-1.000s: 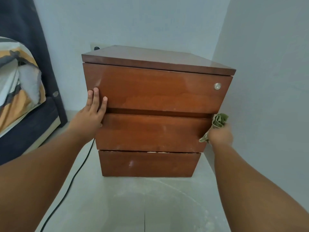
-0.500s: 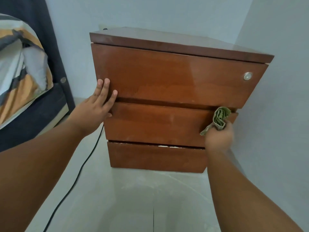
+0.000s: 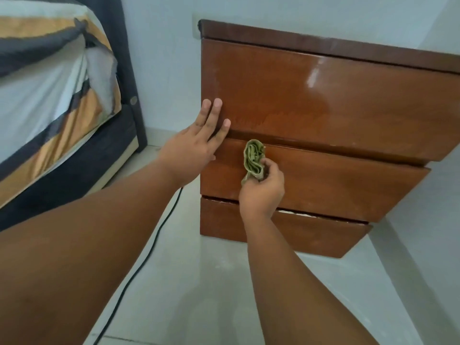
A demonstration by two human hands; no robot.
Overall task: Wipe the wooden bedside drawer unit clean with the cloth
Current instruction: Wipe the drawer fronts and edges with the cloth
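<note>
Your unit (image 3: 323,48) stands on the floor (image 3: 199,295) in a corner, its back to the wall (image 3: 273,11), just right of the bed (image 3: 49,95). It shows three glossy brown fronts, one above another.

The cloth (image 3: 254,159), a bunched green wad, lies against the upper left part of the middle drawer (image 3: 348,188), and its top reaches the gap under the top drawer (image 3: 323,103). Your right hand (image 3: 261,192) grips it from below, with fingers and thumb curled round its lower end.

Your left hand (image 3: 196,145) holds nothing. Its fingers are straight, and the tips lie flat on the lower left corner of the top drawer, while the palm hangs off the unit's left edge.

A patch of glare sits on the right half of the top drawer. A pale, chipped line runs along the upper edge of the bottom drawer (image 3: 311,235).

A black cable (image 3: 149,252) trails over the floor left of the unit and passes under your left forearm. A white wall plate (image 3: 195,26) peeks out by the unit's upper left corner. The bed has a cover striped in orange, grey and white over a dark base.
</note>
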